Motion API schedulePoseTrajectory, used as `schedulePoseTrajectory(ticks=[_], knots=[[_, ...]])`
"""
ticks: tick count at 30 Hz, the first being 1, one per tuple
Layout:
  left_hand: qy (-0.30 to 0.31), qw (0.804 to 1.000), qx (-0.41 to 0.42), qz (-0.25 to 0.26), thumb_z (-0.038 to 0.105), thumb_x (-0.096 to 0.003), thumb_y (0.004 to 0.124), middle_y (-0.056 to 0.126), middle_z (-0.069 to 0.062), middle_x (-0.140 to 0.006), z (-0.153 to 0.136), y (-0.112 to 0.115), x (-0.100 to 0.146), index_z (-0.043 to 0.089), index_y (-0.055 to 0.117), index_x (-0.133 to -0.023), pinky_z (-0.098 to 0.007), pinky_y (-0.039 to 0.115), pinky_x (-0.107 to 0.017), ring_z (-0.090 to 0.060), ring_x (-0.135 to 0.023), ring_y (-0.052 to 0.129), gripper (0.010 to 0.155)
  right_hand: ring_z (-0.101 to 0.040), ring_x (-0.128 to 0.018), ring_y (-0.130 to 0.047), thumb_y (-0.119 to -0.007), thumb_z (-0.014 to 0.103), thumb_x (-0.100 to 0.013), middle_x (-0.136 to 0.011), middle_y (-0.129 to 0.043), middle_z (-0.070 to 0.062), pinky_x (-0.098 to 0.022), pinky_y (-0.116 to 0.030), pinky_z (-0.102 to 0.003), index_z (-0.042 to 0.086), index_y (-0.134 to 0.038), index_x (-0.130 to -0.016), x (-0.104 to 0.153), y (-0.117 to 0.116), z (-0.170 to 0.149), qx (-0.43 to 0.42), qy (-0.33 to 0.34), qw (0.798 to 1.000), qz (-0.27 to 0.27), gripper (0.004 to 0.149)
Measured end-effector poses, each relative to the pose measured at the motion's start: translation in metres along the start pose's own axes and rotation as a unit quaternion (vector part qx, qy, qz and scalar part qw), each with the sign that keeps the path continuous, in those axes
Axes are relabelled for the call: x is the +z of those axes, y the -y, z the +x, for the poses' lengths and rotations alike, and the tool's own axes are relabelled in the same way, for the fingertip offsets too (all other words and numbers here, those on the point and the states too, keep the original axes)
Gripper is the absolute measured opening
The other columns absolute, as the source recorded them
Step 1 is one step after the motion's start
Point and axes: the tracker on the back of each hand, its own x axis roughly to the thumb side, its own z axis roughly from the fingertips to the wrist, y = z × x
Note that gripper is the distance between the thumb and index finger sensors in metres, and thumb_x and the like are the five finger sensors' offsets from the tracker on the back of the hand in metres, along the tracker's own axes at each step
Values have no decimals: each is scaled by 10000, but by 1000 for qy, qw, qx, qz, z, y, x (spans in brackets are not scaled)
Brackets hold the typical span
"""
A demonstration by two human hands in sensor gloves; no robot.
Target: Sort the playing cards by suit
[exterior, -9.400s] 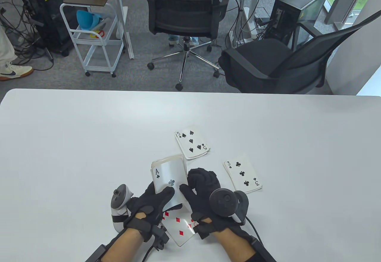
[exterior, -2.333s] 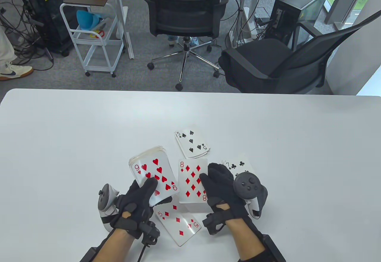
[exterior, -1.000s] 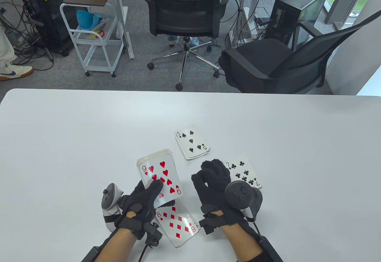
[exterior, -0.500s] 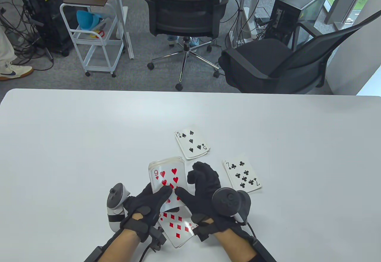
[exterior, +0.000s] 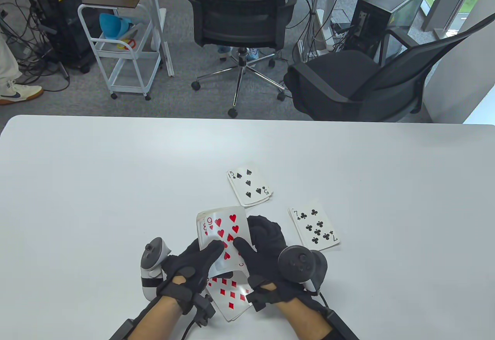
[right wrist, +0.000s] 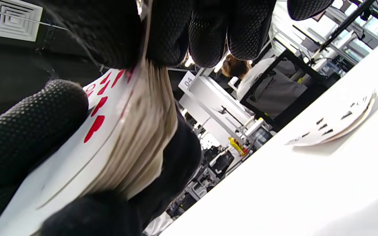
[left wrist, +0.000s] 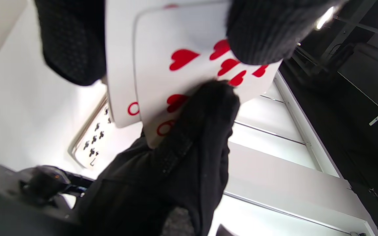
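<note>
Since playing cards are thin, light and slick, the nine of hearts (exterior: 226,235) is best pinched at its edge. It is slid sideways off the deck (exterior: 201,227) gripped above the table (exterior: 96,185) by the left hand (exterior: 193,264); the right hand (exterior: 260,247), half a second ago only arriving, pinches it.

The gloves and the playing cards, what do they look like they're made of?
Gloves on the left hand and right hand: black knit fabric, matte, going by the dotted weave in the right wrist view.

Held deck: probably coated card stock or plastic; the faces shine faintly, and the edges look layered. The diamond pile also bows slightly.
</note>
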Motion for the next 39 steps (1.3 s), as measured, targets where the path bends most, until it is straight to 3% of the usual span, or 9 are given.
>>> schedulePoseTrajectory(ticks=[5,10,14,22,27,31,34,36,39], knots=[[18,1000,10,8,504,-526,846,800,-1,-1008,3,-2,0,285,627,-1034,-432,935,-504,-302,-862,925,595,-471,-1000,-600,-807,393,-532,-1022,-685,-138,-696,-417,-726,142,-818,-834,-5,9,-4,8,-8,1000,4,394],[62,997,49,25,503,-527,837,804,3,-1005,16,-11,3,285,627,-1033,-428,940,-499,-301,-856,932,589,-479,-1000,-592,-847,387,-525,-1021,-685,-149,-693,-417,-727,137,-827,-829,-12,38,-19,14,-46,998,-43,394],[96,991,87,31,504,-530,832,805,2,-1004,29,-19,6,284,625,-1033,-426,940,-498,-299,-854,934,587,-509,-1023,-504,-844,359,-541,-1048,-638,-179,-686,-364,-748,96,-858,-821,-18,41,-36,44,-101,994,8,385],[149,981,116,43,509,-534,822,806,4,-1003,49,-34,15,279,620,-1035,-419,944,-492,-293,-851,939,587,-523,-1040,-391,-880,354,-536,-1036,-602,-196,-669,-264,-769,71,-873,-799,-60,-12,-23,122,-156,970,140,387],[170,974,135,60,513,-534,819,803,7,-1005,55,-43,17,283,618,-1035,-419,942,-495,-290,-854,937,587,-527,-1040,-358,-882,361,-536,-1031,-583,-197,-667,-243,-768,69,-866,-790,-102,-65,-8,163,-193,946,204,387],[175,972,138,69,512,-535,818,801,8,-1007,57,-49,19,282,617,-1036,-420,941,-495,-290,-855,936,587,-527,-1037,-353,-883,366,-535,-1031,-579,-201,-666,-235,-766,70,-866,-784,-116,-112,-6,221,-207,924,232,387],[177,972,140,73,513,-535,816,800,10,-1008,57,-50,20,283,615,-1037,-419,941,-496,-289,-855,936,588,-520,-1035,-373,-905,404,-518,-1022,-591,-190,-672,-241,-759,99,-841,-765,-118,-139,-6,343,-187,891,232,397],[177,971,142,74,514,-535,816,801,10,-1007,58,-49,20,285,615,-1036,-418,940,-498,-288,-858,934,587,-511,-1033,-396,-939,435,-496,-1010,-606,-175,-676,-250,-758,127,-818,-745,-115,-147,-6,397,-171,872,228,414],[177,972,139,72,513,-535,817,802,11,-1007,59,-49,19,283,616,-1036,-417,942,-495,-288,-855,936,587,-508,-1032,-403,-937,472,-491,-1011,-606,-165,-678,-263,-754,156,-811,-739,-112,-140,-6,405,-155,875,217,421]])
